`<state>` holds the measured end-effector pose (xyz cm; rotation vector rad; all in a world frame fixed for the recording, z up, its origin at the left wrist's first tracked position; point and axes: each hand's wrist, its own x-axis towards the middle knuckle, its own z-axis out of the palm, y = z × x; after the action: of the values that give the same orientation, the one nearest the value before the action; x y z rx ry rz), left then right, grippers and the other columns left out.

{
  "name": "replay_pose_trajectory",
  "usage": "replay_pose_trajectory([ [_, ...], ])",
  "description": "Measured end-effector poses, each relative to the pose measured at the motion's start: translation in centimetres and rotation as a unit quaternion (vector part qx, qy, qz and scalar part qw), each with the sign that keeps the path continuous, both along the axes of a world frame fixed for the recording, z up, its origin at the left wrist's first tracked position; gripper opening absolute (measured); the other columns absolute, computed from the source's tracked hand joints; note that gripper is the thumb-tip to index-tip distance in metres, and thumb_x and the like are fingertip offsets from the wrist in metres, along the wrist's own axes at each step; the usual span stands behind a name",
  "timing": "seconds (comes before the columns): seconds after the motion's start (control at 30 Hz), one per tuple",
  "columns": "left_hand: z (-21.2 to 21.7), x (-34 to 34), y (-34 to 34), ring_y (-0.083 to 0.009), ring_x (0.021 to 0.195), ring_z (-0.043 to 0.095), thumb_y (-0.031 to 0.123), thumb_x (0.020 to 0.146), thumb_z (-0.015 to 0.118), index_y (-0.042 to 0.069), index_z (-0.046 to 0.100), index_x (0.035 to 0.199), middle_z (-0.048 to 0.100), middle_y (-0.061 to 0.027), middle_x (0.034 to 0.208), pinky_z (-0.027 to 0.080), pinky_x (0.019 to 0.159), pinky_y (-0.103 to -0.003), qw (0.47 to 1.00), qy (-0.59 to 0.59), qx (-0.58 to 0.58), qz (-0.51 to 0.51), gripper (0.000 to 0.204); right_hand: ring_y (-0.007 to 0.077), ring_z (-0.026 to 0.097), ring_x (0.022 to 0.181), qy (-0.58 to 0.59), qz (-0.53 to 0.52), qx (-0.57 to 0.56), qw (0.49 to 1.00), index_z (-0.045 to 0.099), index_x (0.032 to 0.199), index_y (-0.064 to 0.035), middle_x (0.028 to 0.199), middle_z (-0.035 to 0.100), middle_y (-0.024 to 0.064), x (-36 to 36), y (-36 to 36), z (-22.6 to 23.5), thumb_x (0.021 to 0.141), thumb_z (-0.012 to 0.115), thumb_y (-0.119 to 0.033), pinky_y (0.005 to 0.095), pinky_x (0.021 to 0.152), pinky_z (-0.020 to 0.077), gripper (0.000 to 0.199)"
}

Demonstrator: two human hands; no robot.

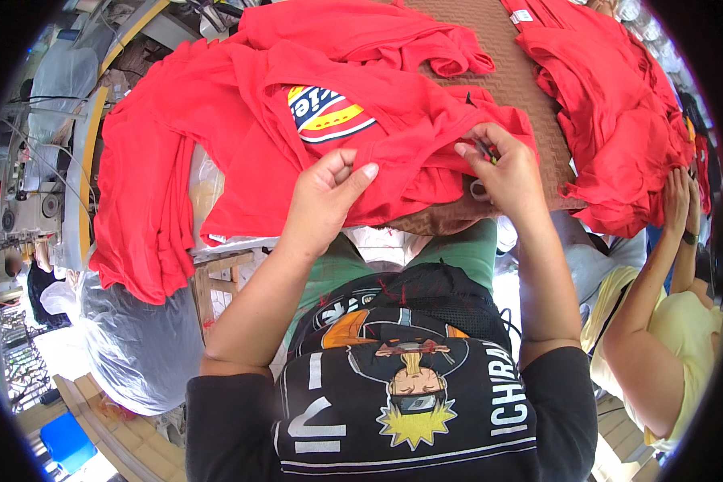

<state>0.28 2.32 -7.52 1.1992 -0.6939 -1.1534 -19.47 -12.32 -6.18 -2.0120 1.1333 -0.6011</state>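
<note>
A red sweatshirt (249, 145) with a coloured printed badge (325, 112) lies bunched across the table in front of me. My left hand (329, 193) is closed, thumb against the fingers, pinching a fold at its near edge. Closed at the right end of the same cloth is my right hand (502, 169). Between its thumb and fingers shows a small dark tool (487, 153), apparently thread snips, mostly hidden by the hand. A pale ring (478, 190) sits just below those fingers; I cannot tell whether it belongs to the tool.
More red garments (602, 104) are heaped at the right, where a co-worker's hands (679, 201) touch them. Brown textured cloth (522, 80) covers the table. A large clear plastic bag (140, 345) stands at lower left, near a blue container (68, 442). Sewing equipment (40, 210) is farther left.
</note>
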Motion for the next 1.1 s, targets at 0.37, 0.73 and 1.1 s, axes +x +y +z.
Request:
replay_pose_trajectory([
  [0.37, 0.7, -1.0, -0.1, -0.0138, 0.100, 0.063, 0.003, 0.093, 0.059, -0.004, 0.038, 0.136, 0.066, -0.0134, 0.111, 0.050, 0.090, -0.027, 0.999, 0.046, 0.015, 0.000, 0.048, 0.0208, 0.062, 0.073, -0.157, 0.147, -0.131, 0.968, 0.067, 0.096, -0.0053, 0.087, 0.062, 0.0081, 1.7, 3.1, 1.2, 0.079, 0.070, 0.002, 0.0294, 0.065, 0.0496, 0.018],
  [0.73, 1.0, -0.8, -0.4, -0.0151, 0.103, 0.062, 0.003, 0.091, 0.060, -0.002, 0.038, 0.138, 0.066, -0.0145, 0.109, 0.047, 0.093, -0.028, 0.996, 0.092, 0.019, 0.001, 0.052, 0.0220, 0.065, 0.075, -0.160, 0.192, -0.121, 0.961, 0.068, 0.099, -0.0085, 0.088, 0.063, 0.0070, 2.6, 3.5, 0.3, 0.077, 0.072, -0.001, 0.0313, 0.064, 0.0519, 0.023],
  [1.1, 1.3, -0.8, -0.3, -0.0143, 0.104, 0.061, 0.003, 0.091, 0.061, -0.001, 0.041, 0.137, 0.065, -0.0136, 0.110, 0.047, 0.092, -0.028, 0.996, 0.081, 0.036, -0.008, 0.050, 0.0183, 0.063, 0.076, -0.207, 0.156, -0.020, 0.966, 0.064, 0.094, -0.0009, 0.084, 0.063, 0.0091, 2.8, 3.4, -0.4, 0.083, 0.069, -0.003, 0.0277, 0.069, 0.0497, 0.013],
])
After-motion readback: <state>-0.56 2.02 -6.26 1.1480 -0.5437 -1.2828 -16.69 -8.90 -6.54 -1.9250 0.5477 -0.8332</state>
